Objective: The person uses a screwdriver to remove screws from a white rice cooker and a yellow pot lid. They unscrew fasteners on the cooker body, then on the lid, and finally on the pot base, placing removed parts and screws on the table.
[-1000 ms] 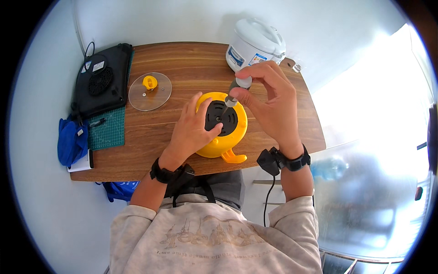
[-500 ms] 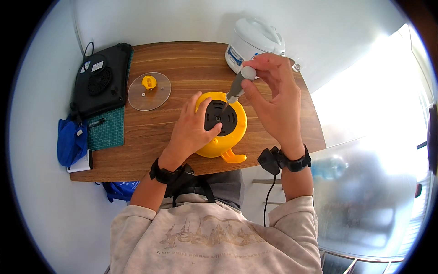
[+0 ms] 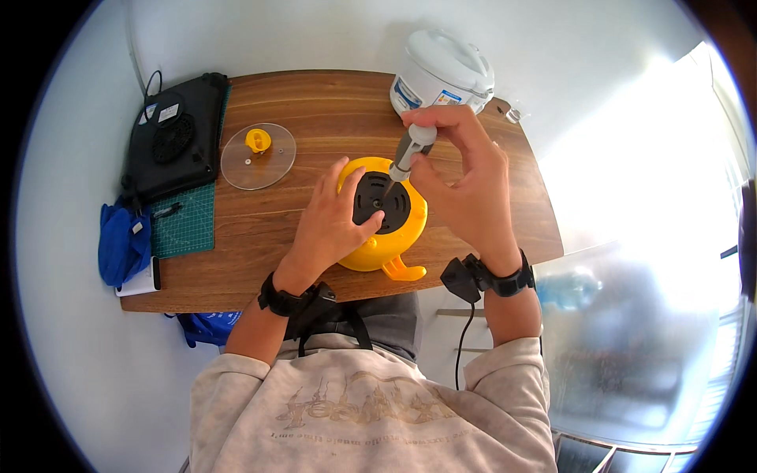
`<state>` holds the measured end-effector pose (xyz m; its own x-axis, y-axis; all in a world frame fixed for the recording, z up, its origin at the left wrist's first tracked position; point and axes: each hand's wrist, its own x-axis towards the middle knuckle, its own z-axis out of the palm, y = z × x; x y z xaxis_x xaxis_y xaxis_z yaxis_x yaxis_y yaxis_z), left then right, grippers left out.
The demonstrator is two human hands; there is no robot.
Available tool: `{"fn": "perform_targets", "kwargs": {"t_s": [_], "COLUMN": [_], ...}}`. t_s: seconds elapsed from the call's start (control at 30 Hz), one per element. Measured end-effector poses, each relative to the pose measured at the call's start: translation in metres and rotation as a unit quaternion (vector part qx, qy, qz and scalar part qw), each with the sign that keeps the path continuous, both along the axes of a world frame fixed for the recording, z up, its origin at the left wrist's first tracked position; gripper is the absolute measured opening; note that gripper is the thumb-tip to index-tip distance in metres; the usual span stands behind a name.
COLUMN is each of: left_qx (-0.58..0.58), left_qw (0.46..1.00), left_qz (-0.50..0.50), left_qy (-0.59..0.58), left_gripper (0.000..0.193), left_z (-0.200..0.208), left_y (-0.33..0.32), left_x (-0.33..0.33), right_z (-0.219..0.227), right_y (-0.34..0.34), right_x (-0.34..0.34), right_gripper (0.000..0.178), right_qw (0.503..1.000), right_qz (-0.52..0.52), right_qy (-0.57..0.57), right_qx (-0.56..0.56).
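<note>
The wooden table (image 3: 315,118) carried a white rice cooker (image 3: 441,75) with a blue-and-white label on its front wall. Mid-table sat the overturned yellow appliance (image 3: 382,217) — left hand (image 3: 335,217) flat against it, right hand (image 3: 465,181) pinching a grey screwdriver (image 3: 410,150), now lowered from half a second before – tip in the black base

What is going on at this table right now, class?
A person sits at a wooden table working on a yellow pot turned bottom up. The left hand steadies the pot by its side. The right hand holds a grey screwdriver upright, its tip down in the pot's black base. A glass lid with a yellow knob lies to the left, and a white rice cooker stands behind.
</note>
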<state>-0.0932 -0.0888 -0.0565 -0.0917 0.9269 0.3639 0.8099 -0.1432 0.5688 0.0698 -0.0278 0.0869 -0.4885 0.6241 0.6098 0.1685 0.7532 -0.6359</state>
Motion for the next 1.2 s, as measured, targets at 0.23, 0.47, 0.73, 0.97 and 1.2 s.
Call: {"fn": "perform_targets", "kwargs": {"t_s": [0.23, 0.47, 0.73, 0.97, 1.2], "left_qx": [0.010, 0.003, -0.038, 0.007, -0.012], "left_qw": [1.000, 1.000, 0.999, 1.000, 1.000], "left_qz": [0.001, 0.003, 0.001, 0.002, 0.001], "left_qy": [0.005, 0.007, 0.006, 0.015, 0.009], "left_gripper": [0.071, 0.071, 0.074, 0.071, 0.071], "left_z": [0.0008, 0.0009, 0.0035, 0.0029, 0.0053], "left_y": [-0.0009, -0.0012, -0.0014, -0.0020, -0.0024], "left_x": [0.0014, 0.0011, 0.0013, 0.0018, 0.0015], "right_z": [0.0032, 0.0027, 0.0024, 0.0017, 0.0018], "right_y": [0.0000, 0.0020, 0.0024, 0.0043, 0.0016], "right_x": [0.0040, 0.0019, 0.0024, 0.0076, 0.0027], "right_gripper": [0.031, 0.029, 0.032, 0.032, 0.041], "right_qw": [0.992, 0.996, 0.995, 0.995, 0.999], "right_qz": [-0.066, -0.028, -0.031, -0.037, -0.016], "right_qy": [-0.044, -0.004, -0.008, -0.036, -0.014], "right_qx": [0.095, 0.085, 0.093, 0.090, 0.045]}}
